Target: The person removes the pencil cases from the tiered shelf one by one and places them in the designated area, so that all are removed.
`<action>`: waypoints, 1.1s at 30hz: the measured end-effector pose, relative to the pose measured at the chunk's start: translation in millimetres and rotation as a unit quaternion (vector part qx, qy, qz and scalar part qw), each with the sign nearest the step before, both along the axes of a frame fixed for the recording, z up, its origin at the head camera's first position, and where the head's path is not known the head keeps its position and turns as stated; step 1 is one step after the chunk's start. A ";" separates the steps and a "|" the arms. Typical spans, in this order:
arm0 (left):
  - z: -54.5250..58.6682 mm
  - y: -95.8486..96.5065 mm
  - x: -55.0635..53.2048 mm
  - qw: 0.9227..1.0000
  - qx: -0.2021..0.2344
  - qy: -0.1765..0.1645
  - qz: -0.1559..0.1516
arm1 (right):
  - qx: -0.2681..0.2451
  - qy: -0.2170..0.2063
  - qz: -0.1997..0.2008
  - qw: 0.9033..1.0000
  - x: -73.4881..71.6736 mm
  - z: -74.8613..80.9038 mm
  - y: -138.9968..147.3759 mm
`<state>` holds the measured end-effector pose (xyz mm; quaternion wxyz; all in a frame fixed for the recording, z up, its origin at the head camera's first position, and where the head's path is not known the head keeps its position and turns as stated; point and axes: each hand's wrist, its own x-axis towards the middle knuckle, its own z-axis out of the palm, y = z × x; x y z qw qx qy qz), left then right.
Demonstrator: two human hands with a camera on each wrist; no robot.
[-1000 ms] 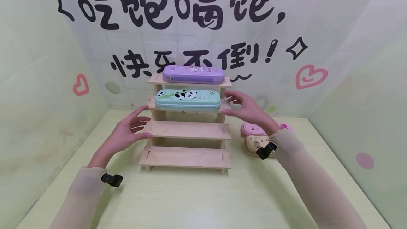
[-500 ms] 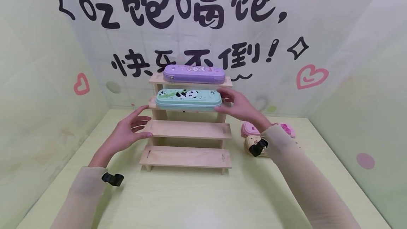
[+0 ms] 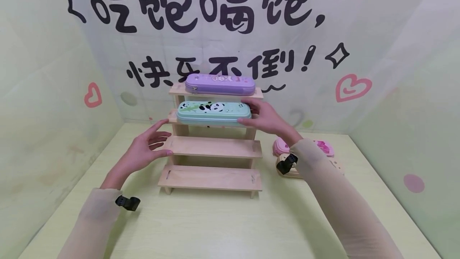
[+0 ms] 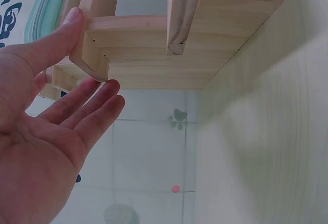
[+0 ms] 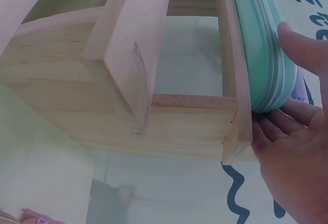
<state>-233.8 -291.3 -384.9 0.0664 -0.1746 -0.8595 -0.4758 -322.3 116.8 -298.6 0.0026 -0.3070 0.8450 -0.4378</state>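
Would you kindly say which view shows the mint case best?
The head view: the mint case shows nearly whole, the right hand covering part of one end. The left wrist view shows only part; the right wrist view, that end closer.

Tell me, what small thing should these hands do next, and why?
I'd suggest easing the mint panda case slightly rightward with the right hand, which grips that case's right end. In the head view, the case seems a little left of the purple case above it. The left hand, at the left side of the stand, could perhaps steady it.
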 end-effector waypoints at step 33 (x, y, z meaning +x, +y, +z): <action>0.3 0.5 0.2 1.000 -0.004 0.001 0.000 | -0.005 -0.015 0.014 1.000 -3.1 3.2 3.8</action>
